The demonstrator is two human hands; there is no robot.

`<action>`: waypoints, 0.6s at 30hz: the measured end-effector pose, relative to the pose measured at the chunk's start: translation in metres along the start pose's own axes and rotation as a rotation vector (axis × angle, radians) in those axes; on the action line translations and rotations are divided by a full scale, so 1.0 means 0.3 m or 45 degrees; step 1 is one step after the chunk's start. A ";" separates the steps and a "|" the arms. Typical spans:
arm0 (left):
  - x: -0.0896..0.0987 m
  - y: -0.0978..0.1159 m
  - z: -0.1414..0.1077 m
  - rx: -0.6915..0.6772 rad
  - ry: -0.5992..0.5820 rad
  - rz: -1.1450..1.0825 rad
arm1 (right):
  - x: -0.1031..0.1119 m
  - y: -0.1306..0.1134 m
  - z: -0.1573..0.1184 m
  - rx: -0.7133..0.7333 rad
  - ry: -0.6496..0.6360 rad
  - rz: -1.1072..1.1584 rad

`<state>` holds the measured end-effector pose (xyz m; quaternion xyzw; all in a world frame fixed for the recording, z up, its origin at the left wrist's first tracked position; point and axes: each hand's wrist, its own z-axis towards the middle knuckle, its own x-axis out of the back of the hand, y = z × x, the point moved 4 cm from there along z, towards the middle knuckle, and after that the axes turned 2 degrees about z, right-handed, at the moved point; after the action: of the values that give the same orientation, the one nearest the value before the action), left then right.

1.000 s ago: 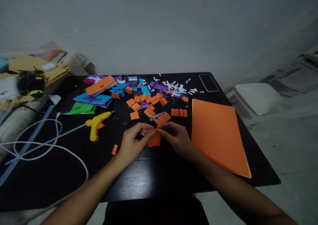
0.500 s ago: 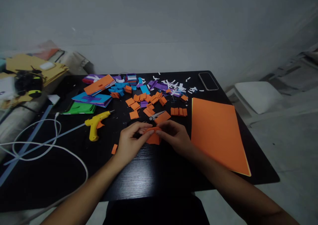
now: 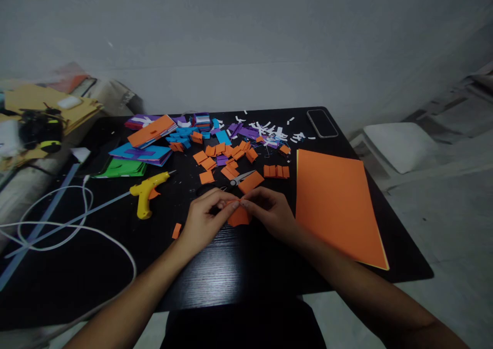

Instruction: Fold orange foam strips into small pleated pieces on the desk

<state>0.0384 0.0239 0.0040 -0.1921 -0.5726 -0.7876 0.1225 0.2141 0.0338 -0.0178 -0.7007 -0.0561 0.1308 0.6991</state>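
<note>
Both hands meet near the middle of the black table (image 3: pixel 215 282). My left hand (image 3: pixel 206 218) pinches the left side of a small orange paper piece (image 3: pixel 239 216) between thumb and fingers. On its right side my right hand (image 3: pixel 271 210) grips the same piece, the thumbs close together at its top edge. Just beyond the fingers lie scissors (image 3: pixel 241 178), partly hidden, beside an orange paper rectangle (image 3: pixel 251 182). Several folded orange pieces (image 3: pixel 208 163) are scattered farther back. A lone orange scrap (image 3: pixel 176 231) rests left of my left hand.
A yellow glue gun (image 3: pixel 145 197) and a white cable (image 3: pixel 111 238) lie at the left. Stacked coloured papers (image 3: pixel 123 167) are behind them. Large orange sheets (image 3: pixel 335 205) lie at the right, a phone (image 3: pixel 322 124) at the back right, white paper strips (image 3: pixel 269 130) at the back.
The orange piece between my hands has tilted slightly, and my thumbs have come closer together at its top edge. Both hands still hold it. The view has shifted very slightly.
</note>
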 end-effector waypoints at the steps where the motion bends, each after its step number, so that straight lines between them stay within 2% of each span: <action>1: 0.000 0.001 0.001 0.002 0.004 -0.002 | 0.000 -0.001 0.000 0.002 0.001 -0.008; 11: 0.002 -0.015 0.003 0.183 -0.015 -0.182 | 0.001 -0.008 -0.002 0.005 0.038 -0.028; 18: 0.002 -0.003 0.000 0.121 0.004 -0.098 | -0.005 -0.010 -0.008 0.050 -0.014 -0.145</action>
<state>0.0373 0.0241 0.0034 -0.1627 -0.6161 -0.7639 0.1020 0.2134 0.0312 -0.0146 -0.6817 -0.0972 0.0957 0.7188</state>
